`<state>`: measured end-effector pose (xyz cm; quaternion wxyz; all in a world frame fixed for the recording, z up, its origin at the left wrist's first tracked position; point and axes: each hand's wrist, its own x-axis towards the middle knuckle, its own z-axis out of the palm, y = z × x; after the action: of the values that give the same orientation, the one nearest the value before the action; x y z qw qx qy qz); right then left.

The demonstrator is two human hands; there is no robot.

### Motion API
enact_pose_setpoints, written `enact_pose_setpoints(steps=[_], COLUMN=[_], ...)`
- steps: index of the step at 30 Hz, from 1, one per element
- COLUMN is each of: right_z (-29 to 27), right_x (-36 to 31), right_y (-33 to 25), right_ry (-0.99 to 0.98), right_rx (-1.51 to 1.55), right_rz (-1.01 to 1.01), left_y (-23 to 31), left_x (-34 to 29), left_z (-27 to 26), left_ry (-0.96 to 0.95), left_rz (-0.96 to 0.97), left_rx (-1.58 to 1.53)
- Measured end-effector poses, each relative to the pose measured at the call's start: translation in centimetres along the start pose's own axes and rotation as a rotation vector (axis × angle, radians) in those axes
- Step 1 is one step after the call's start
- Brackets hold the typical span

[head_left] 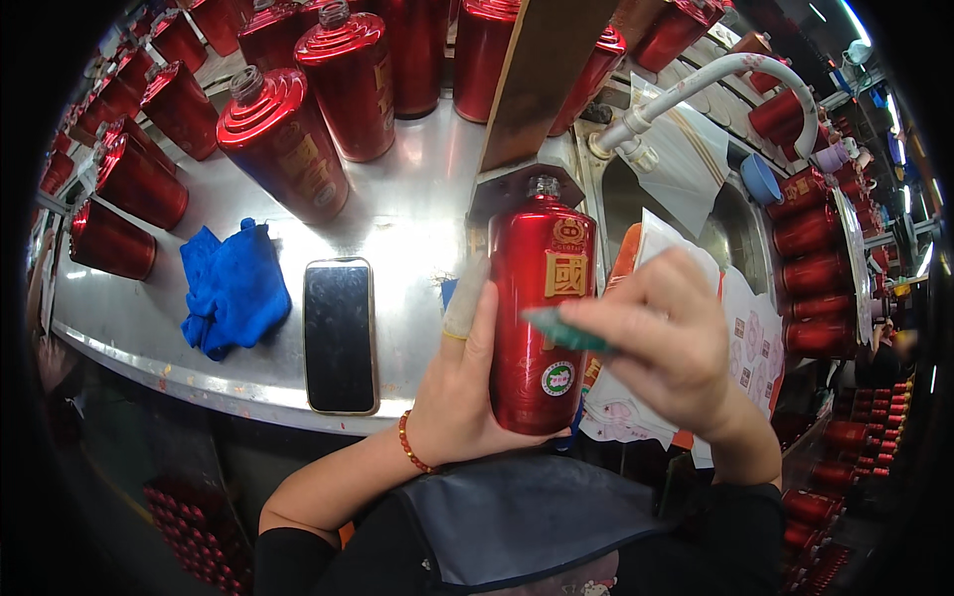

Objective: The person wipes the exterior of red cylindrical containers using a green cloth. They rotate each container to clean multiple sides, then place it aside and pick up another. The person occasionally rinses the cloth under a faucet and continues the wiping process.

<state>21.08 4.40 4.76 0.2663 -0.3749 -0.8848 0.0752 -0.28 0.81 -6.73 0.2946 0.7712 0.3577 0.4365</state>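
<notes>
Dark apron (527, 517) nearest. Left grip (452, 402) cups red bottle (517, 363) just beyond it, from the left and below, some fingers hidden. Right grip (676, 338), knuckles up, pinches blurred green scrap (571, 331) over bottle's front, hiding lettering; scrap's kind unclear.

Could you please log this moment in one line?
left hand: holding red bottle; right hand: green piece at bottle front; nearby: blue cloth, phone

Workroom interior, with shiny metal desk (422, 164) at left, metal sink (619, 197) and curved white pipe (730, 66) right of centre, strip light (856, 20) at upper right, dark floor (129, 462) at lower left.
</notes>
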Motion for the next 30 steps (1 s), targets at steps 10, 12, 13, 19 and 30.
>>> enact_pose_setpoints(steps=[10, 12, 13, 19, 30], right_z=[1.1, 1.6, 1.3, 1.5, 2.1], right_x=[-5.0, -6.8, -6.7, -7.5, -11.9], right_y=[-2.8, -5.3, -5.1, -5.1, -4.3], right_ry=[0.009, -0.082, -0.108, 0.01, -0.098], right_rx=[-0.027, 0.09, 0.144, 0.079, 0.637], right_rz=[-0.051, -0.113, -0.039, 0.092, 0.365], left_y=[-0.7, -0.8, -0.8, -1.4, 0.0], left_x=[-0.2, 0.0, 0.0, -0.6, -2.6], left_z=[0.2, 0.3, 0.4, 0.6, -0.1], left_ry=[-0.061, -0.034, -0.019, -0.059, -0.137], left_rz=[-0.036, -0.011, -0.003, -0.028, 0.0], left_rx=[-0.039, -0.037, -0.033, -0.066, 0.157])
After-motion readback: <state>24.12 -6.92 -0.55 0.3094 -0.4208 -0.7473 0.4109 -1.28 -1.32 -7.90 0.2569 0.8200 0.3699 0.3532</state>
